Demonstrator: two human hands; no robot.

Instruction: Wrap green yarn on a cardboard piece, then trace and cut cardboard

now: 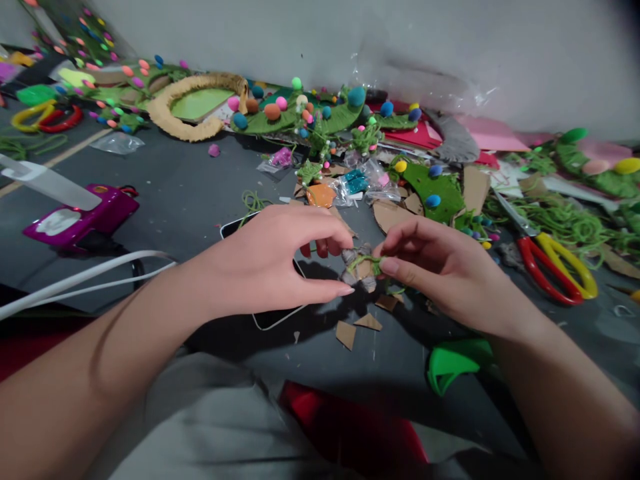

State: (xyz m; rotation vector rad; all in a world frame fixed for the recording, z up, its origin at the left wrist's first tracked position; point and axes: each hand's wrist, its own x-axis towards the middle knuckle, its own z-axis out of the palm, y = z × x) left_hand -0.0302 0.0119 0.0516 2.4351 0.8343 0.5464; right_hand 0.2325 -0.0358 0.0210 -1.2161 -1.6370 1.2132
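Cardboard piece (pixel 364 269); green-wrapped side toward right hand (pixel 443 277); long axis unclear

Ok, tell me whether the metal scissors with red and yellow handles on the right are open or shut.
The scissors look shut: their blades lie together as one narrow strip, and the handle loops sit close together.

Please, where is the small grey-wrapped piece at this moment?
In the head view, the grey-wrapped piece is slightly right of centre, between the left hand and the right hand.
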